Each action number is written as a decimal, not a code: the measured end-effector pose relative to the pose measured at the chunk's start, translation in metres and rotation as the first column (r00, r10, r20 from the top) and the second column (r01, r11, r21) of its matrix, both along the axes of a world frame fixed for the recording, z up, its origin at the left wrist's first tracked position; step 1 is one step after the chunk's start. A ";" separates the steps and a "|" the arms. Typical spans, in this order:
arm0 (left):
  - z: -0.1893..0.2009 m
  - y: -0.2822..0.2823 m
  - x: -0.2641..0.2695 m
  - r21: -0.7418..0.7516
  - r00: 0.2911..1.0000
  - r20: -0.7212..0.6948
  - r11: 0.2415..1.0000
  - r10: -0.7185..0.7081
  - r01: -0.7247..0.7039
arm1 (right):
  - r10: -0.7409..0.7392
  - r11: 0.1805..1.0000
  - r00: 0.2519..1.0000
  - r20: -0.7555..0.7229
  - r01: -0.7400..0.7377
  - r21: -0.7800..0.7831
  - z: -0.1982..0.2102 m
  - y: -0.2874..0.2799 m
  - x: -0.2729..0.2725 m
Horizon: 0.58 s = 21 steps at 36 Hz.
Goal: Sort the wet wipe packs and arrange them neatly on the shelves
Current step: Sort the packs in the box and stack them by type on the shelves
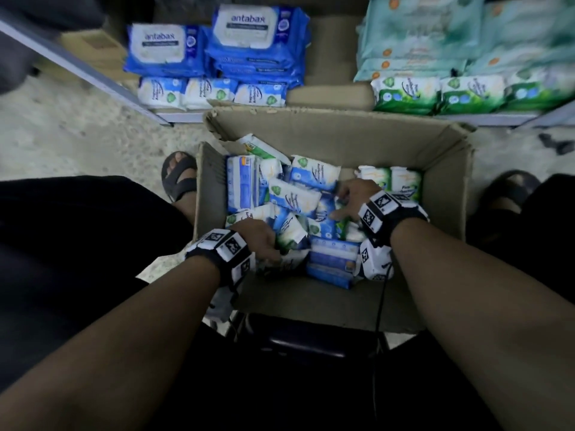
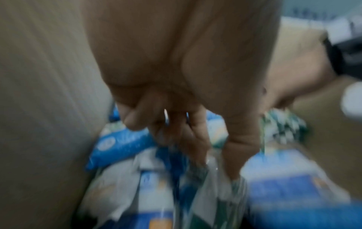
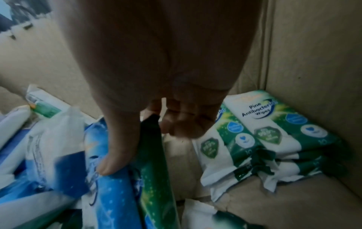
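Observation:
An open cardboard box (image 1: 326,132) on the floor holds several loose wet wipe packs, blue-and-white and green-and-white. My left hand (image 1: 277,244) is in the near left of the box and grips a green-and-white pack (image 1: 292,236) between thumb and fingers (image 2: 176,139); the left wrist view is blurred. My right hand (image 1: 337,202) is deeper in the middle. Its thumb (image 3: 109,162) presses a blue pack (image 3: 113,193), and its curled fingers lie on the far side of a green pack (image 3: 152,155) standing on edge, so both packs are pinched together.
Green pine wipe packs (image 3: 264,139) lie stacked in the box's right corner. On the low shelf (image 1: 485,119) behind stand blue packs (image 1: 255,42), small blue-white packs (image 1: 211,93), teal packs (image 1: 420,35) and green packs (image 1: 435,94). My sandalled feet (image 1: 179,175) flank the box.

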<state>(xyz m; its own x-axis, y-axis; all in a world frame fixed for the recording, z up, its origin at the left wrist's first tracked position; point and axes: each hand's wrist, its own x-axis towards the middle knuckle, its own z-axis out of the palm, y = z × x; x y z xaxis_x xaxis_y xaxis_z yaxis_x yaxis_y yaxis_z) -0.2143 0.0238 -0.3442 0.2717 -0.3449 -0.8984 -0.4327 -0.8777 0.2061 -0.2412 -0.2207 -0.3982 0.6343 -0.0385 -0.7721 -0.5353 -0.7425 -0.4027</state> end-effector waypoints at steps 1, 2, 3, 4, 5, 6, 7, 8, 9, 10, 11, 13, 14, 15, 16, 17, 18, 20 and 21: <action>0.004 0.001 0.001 -0.027 0.999 -0.006 0.999 0.045 -0.045 | -0.014 1.000 1.000 0.014 0.014 0.010 0.003 0.002 -0.002; 0.009 0.001 0.001 -0.049 0.997 -0.018 0.995 0.081 -0.082 | -0.015 1.000 1.000 0.018 0.015 0.020 0.007 0.005 -0.005; 0.014 0.000 0.002 -0.063 0.994 -0.030 0.992 0.109 -0.111 | -0.012 1.000 1.000 0.016 0.011 0.025 0.009 0.007 -0.008; 0.019 -0.001 0.003 -0.067 0.991 -0.032 0.989 0.132 -0.134 | -0.021 0.999 1.000 0.020 0.021 0.029 0.012 0.009 -0.012; 0.025 -0.002 0.004 -0.076 0.988 -0.021 0.985 0.155 -0.156 | -0.041 0.999 0.999 0.033 0.040 0.029 0.014 0.011 -0.016; 0.030 -0.001 0.005 -0.089 0.982 -0.004 0.978 0.190 -0.190 | -0.076 0.997 0.996 0.054 0.075 0.034 0.016 0.012 -0.019; 0.033 0.001 0.006 -0.104 0.973 0.019 0.968 0.231 -0.228 | -0.115 0.993 0.991 0.075 0.113 0.035 0.019 0.012 -0.022; 0.037 0.003 0.007 -0.116 0.962 0.048 0.958 0.269 -0.262 | -0.145 0.989 0.985 0.090 0.143 0.030 0.023 0.012 -0.025; 0.041 0.004 0.008 -0.132 0.951 0.077 0.949 0.299 -0.287 | -0.157 0.988 0.983 0.095 0.156 0.023 0.027 0.011 -0.026; 0.045 0.005 0.009 -0.153 0.939 0.099 0.937 0.330 -0.313 | -0.169 0.986 0.981 0.098 0.168 0.022 0.033 0.009 -0.028; 0.049 0.004 0.010 -0.180 0.922 0.115 0.921 0.369 -0.346 | -0.183 0.983 0.977 0.106 0.181 0.022 0.039 0.007 -0.030; 0.058 0.001 0.011 -0.229 0.876 0.148 0.878 0.458 -0.421 | -0.228 0.974 0.961 0.156 0.228 0.017 0.049 0.001 -0.035; 0.063 -0.001 0.011 -0.262 0.850 0.157 0.851 0.503 -0.455 | -0.261 0.965 0.945 0.197 0.263 0.014 0.055 -0.002 -0.037; 0.066 -0.003 0.010 -0.303 0.824 0.157 0.820 0.545 -0.485 | -0.304 0.951 0.926 0.225 0.307 0.018 0.061 -0.005 -0.040; 0.071 -0.006 0.009 -0.346 0.800 0.147 0.788 0.581 -0.509 | -0.353 0.934 0.904 0.240 0.356 0.033 0.066 -0.008 -0.043; 0.076 -0.009 0.008 -0.392 0.782 0.132 0.757 0.609 -0.523 | -0.400 0.915 0.885 0.238 0.400 0.050 0.071 -0.011 -0.046; 0.081 -0.013 0.006 -0.432 0.770 0.112 0.729 0.628 -0.532 | -0.443 0.896 0.864 0.239 0.438 0.076 0.075 -0.013 -0.049; 0.092 -0.023 0.002 -0.489 0.750 0.081 0.682 0.657 -0.544 | -0.537 0.843 0.811 0.232 0.517 0.148 0.084 -0.017 -0.055; 0.094 -0.028 0.000 -0.510 0.737 0.066 0.658 0.672 -0.554 | -0.587 0.810 0.778 0.224 0.560 0.174 0.087 -0.018 -0.058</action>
